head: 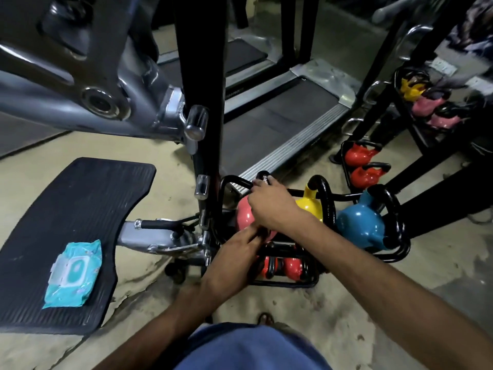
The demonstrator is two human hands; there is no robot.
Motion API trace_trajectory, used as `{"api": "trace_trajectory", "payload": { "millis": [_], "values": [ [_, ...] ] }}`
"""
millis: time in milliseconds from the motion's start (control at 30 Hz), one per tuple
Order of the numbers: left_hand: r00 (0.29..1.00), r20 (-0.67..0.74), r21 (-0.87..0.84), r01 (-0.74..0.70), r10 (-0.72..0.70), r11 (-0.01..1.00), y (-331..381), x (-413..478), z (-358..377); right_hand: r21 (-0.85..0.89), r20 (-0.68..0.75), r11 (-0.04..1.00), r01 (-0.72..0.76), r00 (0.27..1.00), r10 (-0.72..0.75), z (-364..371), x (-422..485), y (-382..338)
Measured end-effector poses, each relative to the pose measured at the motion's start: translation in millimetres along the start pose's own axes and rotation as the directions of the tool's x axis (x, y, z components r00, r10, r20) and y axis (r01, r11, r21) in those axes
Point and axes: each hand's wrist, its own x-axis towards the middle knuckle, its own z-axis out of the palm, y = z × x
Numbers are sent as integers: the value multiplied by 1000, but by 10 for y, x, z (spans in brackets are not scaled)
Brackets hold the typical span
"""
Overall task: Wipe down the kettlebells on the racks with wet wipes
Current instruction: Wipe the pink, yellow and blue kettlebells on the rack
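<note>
Gripping the pink kettlebell [244, 217] above stained floor [416, 252], right hand [272, 206]; left hand [237, 252] touches it, treadmill [272, 116] behind.

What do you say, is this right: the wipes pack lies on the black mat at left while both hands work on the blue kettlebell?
Not quite. The head view shows the left hand and right hand on the pink kettlebell; the blue kettlebell sits untouched further right. The wipes pack does lie on the black mat at left.
</note>
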Motion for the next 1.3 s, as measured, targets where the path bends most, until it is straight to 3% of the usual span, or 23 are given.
{"api": "trace_trajectory", "payload": {
  "millis": [67, 133, 200, 233, 267, 300, 367, 400, 467, 533, 600, 667, 767, 867, 933, 1000, 1100, 1167, 1233, 1300],
  "values": [
    [999, -19, 6, 27, -27, 1000, 66, -10, 1, 3, 11, 1000, 7, 1000, -7, -51, 6, 20],
    [997, -52, 27, 61, -59, 998, 132, -17, 2, 114, -47, 991, -63, 997, 69, 40, -7, 71],
    [995, -71, 39, 79, -76, 996, 170, -15, 22, 335, -224, 936, -110, 955, 192, 199, -115, 94],
    [994, -75, 42, 86, -83, 995, 178, -13, 35, 476, -333, 872, -110, 896, 294, 280, -203, 82],
    [993, -77, 42, 97, -93, 994, 183, -13, 51, 633, -403, 770, -85, 813, 421, 329, -302, 49],
    [992, -77, 39, 107, -103, 994, 190, -12, 61, 787, -385, 615, -55, 735, 558, 363, -385, 6],
    [989, -78, 37, 125, -122, 991, 211, -12, 70, 987, -117, 162, -12, 637, 762, 367, -469, -80],
    [988, -80, 37, 133, -130, 990, 223, -13, 68, 997, 56, -72, 2, 596, 801, 382, -440, -118],
    [989, -74, 41, 134, -131, 990, 241, -14, 57, 861, 399, -507, 42, 562, 725, 382, -355, -133],
    [989, -73, 45, 131, -127, 990, 249, -13, 46, 576, 620, -818, 7, 649, 442, 358, -298, -78],
    [988, -76, 39, 137, -134, 990, 251, -13, 44, 308, 628, -945, -109, 769, 116, 300, -279, 9],
    [988, -84, 40, 133, -129, 990, 254, -14, 54, 211, 568, -966, -147, 823, -1, 332, -228, 87],
    [988, -88, 36, 128, -124, 991, 257, -18, 64, 296, 591, -951, -94, 800, 105, 371, -172, 102],
    [986, -88, 35, 146, -143, 989, 260, -32, 85, 551, 586, -832, 70, 677, 445, 482, -184, 10],
    [986, -83, 57, 149, -144, 987, 257, -61, 122, 830, 401, -554, 69, 616, 678, 459, -258, -36],
    [990, -65, 90, 128, -122, 988, 234, -105, 176, 993, 86, -117, 6, 646, 758, 442, -332, -67],
    [996, -23, 137, 91, -88, 986, 175, -168, 263, 869, -290, 493, -53, 751, 593, 378, -341, -68],
    [996, 7, 135, 92, -93, 987, 157, -188, 289, 567, -370, 820, -84, 863, 345, 356, -250, -70],
    [995, 17, 145, 95, -98, 985, 166, -188, 272, 212, -196, 975, -69, 974, 112, 245, -172, -81],
    [995, -1, 156, 100, -101, 983, 183, -181, 224, 50, 20, 998, -33, 999, 32, 120, -133, -106]
  ]
}}
